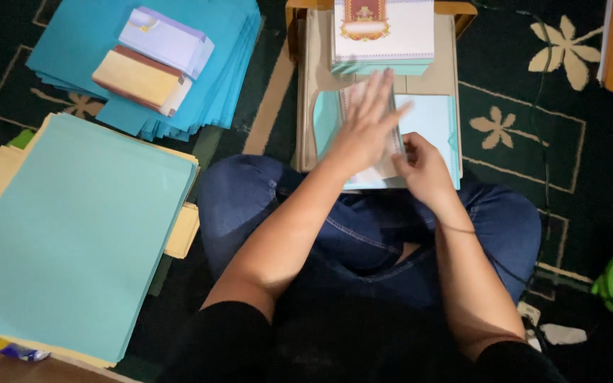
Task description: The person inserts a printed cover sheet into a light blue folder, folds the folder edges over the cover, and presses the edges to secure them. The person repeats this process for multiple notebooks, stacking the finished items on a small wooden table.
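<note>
Here the big pale-teal sheet stack (72, 234) crowds the left, leaving little room. The small work board (306, 92) holds a light blue sheet (431, 120); the left hand (365, 124) presses flat, fingers spread, best kept firm, while the right hand (423, 167) pinches its near edge.

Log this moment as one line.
left hand: flat on paper sheet | right hand: holds sheet edge | board: under sheet | left: paper stacks

The person wears dark blue denim jeans (363, 234) and a black top with short sleeves (228, 340), forearms bare, hands without rings.
</note>
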